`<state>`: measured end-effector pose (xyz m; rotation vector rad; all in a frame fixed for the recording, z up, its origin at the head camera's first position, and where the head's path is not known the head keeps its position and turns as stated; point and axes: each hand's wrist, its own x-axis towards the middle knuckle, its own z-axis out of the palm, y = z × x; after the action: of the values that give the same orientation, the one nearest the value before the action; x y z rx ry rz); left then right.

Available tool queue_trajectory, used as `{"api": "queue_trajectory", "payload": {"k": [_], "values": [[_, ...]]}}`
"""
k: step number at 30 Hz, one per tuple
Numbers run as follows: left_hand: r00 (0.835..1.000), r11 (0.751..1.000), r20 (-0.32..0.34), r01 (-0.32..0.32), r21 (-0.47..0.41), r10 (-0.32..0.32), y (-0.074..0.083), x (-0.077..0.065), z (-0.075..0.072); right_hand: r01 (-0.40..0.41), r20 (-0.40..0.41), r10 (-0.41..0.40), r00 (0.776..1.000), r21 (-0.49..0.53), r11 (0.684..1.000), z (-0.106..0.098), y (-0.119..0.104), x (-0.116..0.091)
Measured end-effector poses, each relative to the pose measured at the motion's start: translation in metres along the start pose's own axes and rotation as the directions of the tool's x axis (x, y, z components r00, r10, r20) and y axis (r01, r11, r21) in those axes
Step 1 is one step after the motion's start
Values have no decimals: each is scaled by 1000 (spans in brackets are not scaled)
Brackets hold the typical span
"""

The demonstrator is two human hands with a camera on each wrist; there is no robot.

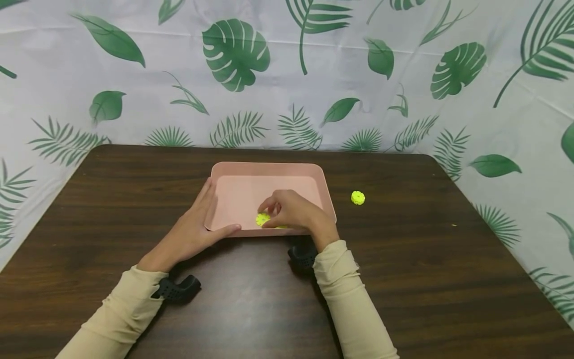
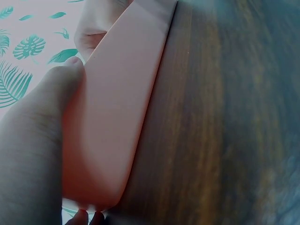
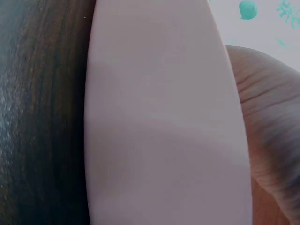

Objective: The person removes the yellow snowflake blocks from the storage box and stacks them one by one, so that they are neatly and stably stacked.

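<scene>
A pink rectangular tray (image 1: 237, 187) lies on the table. My left hand (image 1: 194, 223) spans its near left corner, with straight fingers along the left wall and the thumb on the front rim. In the left wrist view, the thumb (image 2: 70, 77) presses at the tray's edge. Inside the tray, my right hand (image 1: 293, 212) pinches a bright yellow notched disc (image 1: 262, 219) between thumb and fingers. A sliver of another yellow piece (image 1: 281, 227) shows below that hand, mostly hidden. The right wrist view has the tray's outer wall (image 3: 159, 108) covering the fingertips.
Right of the tray, a similar yellow notched piece (image 1: 358, 198) sits on the dark wooden table (image 1: 403, 249). Black wrist devices (image 1: 179, 289) are worn under both cuffs. A leaf-print cloth (image 1: 278, 99) hangs behind the table.
</scene>
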<state>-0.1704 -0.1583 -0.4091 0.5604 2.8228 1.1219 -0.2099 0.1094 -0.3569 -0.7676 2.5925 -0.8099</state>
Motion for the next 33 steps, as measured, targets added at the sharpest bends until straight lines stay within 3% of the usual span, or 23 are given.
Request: {"api": "queue_trajectory", "payload": {"k": [21,33], "values": [[1000,1000,4,-1,-4,1,1,0,-1,23,-53,-24,998,-28,999,4,-3,2],[1000,1000,8,-6,1,6,0,1,-2,-30,-40,29,999,-21,999,2,-5,0]]}}
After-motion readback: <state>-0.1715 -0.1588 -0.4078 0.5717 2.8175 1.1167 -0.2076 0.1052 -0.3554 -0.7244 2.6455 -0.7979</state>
